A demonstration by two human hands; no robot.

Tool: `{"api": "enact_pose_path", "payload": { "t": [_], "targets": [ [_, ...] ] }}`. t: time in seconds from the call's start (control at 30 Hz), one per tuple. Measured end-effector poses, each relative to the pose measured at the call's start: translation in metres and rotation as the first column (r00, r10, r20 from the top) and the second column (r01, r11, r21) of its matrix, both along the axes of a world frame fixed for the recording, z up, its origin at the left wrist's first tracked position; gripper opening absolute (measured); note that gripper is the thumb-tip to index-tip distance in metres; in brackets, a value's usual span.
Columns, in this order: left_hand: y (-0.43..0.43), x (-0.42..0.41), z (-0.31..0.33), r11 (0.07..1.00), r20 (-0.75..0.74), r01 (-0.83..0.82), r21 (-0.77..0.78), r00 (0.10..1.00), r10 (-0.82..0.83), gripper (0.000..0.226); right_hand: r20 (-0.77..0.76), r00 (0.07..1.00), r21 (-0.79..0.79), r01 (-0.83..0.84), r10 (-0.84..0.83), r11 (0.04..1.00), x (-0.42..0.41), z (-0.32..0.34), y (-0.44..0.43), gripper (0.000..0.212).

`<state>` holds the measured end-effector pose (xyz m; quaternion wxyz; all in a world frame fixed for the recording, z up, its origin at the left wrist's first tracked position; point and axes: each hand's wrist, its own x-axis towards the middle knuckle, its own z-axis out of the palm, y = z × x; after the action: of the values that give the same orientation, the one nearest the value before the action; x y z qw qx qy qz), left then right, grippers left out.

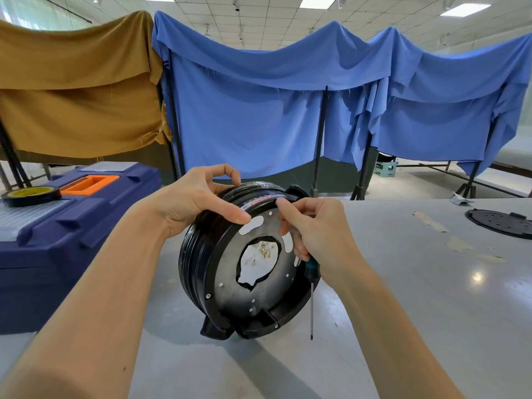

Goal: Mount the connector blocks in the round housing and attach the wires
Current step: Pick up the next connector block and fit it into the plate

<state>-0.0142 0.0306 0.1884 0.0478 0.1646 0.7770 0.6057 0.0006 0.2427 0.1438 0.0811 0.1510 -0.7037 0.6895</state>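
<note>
The fingers [230, 175] of the left hand [195, 200] curl over the top rim of the round housing [276, 295], thumb pressed flat on its face, holding it on edge and tilted, in the lower centre of the frame. The right hand [319, 234] keeps a screwdriver [312, 270] clamped in its lower fingers, shaft pointing down toward the tabletop [417, 298], while its thumb and forefinger pinch at the upper rim; what they pinch is too small to tell.

The housing is a black, glossy plastic drum with ribbed sides wound in dark cable. Its flat disc face is pierced by small holes and oblong slots. A ragged central opening shows small brass ring terminals [263, 251] lying loose inside.

No connector blocks show, so the job looks to be at an early stage, with the housing being readied and positioned. The next move likely calls for laying the drum steady, face up, freeing the pinching fingers, and bringing the screwdriver tip to a fastening point.

A flat black perforated cover disc [501, 224] lies at the right edge. At the left stands a blue toolbox [86, 240] with a tape roll [28, 194] on top.
</note>
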Motion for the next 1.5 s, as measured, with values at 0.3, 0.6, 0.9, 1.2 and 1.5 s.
{"api": "enact_pose_path", "payload": {
  "t": [0.3,0.6,0.9,1.2,1.5],
  "targets": [
    [0.004,0.002,0.002,1.0,-0.004,-0.007,-0.017,1.0,0.007,0.058,-0.263,0.934,0.153,0.288,-0.242,0.945,-0.008,-0.008,-0.005,0.022],
    [0.005,0.002,0.002,1.0,-0.013,-0.018,-0.023,1.0,0.018,0.054,-0.426,0.893,0.256,0.275,-0.147,0.927,-0.014,-0.01,-0.002,0.018],
    [0.01,0.001,0.003,0.999,-0.023,0.004,-0.041,1.0,-0.005,0.057,-0.467,0.876,0.233,0.254,-0.121,0.939,-0.018,-0.009,0.007,0.012],
    [0.019,0.003,0.005,0.997,-0.024,0.0,-0.076,1.0,-0.001,0.06,-0.458,0.879,0.159,0.228,-0.132,0.961,-0.022,-0.016,0.011,0.011],
    [0.021,0.006,0.007,0.996,-0.019,-0.025,-0.091,1.0,0.023,0.059,-0.456,0.885,0.198,0.205,-0.095,0.959,-0.022,-0.013,0.016,0.01]
  ]
}}
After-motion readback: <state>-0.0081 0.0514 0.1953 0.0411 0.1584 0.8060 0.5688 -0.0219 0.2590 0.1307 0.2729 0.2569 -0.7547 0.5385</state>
